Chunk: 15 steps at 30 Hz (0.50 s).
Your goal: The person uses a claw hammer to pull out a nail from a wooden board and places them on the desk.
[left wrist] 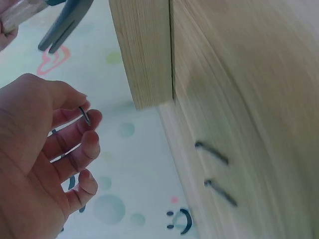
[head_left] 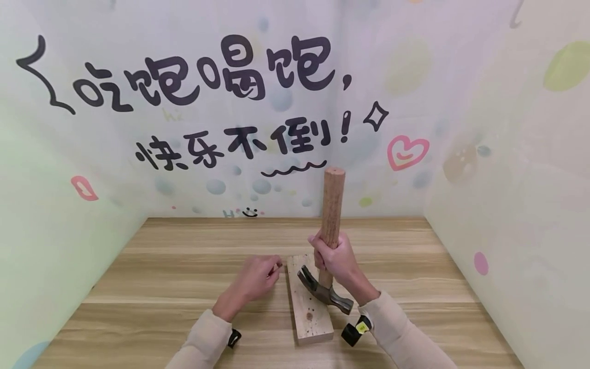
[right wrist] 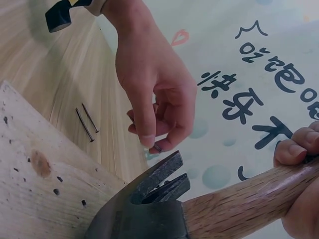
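My left hand [head_left: 251, 279] is just left of a pale wooden board [head_left: 309, 323], apart from it. Between thumb and forefinger it pinches a small dark nail [left wrist: 85, 116]; the other fingers curve loosely. My right hand [head_left: 341, 259] grips the wooden handle of a claw hammer [head_left: 333, 205], low down near the metal head. The handle points up, and the claw [right wrist: 164, 174] faces left over the board. Whether the head touches the wood I cannot tell. The board lies lengthwise on the table, with a knot and several dark holes in its top.
Two more nails, one [left wrist: 212, 152] beside the other [left wrist: 221, 192], lie on the wood-grain table [head_left: 184, 241] left of the board; the head view hides them. Pale printed walls [head_left: 276, 195] enclose the table at the back and both sides. Each wrist wears a black camera strap [head_left: 352, 334].
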Each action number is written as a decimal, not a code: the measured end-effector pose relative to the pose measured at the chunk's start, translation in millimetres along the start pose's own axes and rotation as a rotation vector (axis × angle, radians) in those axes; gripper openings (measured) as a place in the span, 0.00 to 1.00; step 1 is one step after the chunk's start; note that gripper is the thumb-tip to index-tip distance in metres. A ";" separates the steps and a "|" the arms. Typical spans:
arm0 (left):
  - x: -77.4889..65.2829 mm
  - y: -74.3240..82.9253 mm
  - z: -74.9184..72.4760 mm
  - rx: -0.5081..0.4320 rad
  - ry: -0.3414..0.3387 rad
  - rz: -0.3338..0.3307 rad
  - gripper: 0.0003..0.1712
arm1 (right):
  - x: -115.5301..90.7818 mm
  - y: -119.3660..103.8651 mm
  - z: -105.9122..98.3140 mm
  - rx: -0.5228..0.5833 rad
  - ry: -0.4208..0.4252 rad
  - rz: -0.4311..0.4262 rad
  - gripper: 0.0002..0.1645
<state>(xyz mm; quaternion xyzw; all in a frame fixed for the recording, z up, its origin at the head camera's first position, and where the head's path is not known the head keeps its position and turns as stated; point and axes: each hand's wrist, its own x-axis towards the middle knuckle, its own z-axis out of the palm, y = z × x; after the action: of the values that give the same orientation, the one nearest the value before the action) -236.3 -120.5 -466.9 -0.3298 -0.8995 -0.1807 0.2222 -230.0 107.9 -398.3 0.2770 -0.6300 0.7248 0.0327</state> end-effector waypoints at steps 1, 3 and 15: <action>-1.4 -2.5 -1.1 0.030 -0.005 0.004 0.00 | -0.1 0.8 0.1 -0.008 0.000 0.006 0.18; -4.2 -7.5 -2.8 0.083 -0.017 0.001 0.01 | -0.4 2.0 0.2 -0.020 -0.002 0.015 0.18; -20.4 -29.8 -18.4 0.178 -0.048 -0.127 0.01 | 1.4 7.0 1.9 -0.051 -0.005 0.031 0.17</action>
<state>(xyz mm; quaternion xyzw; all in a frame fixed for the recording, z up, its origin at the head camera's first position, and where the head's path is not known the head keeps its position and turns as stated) -237.4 -161.0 -467.4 -0.2553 -0.9362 -0.1056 0.2172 -233.2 104.3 -403.8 0.2683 -0.6526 0.7081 0.0269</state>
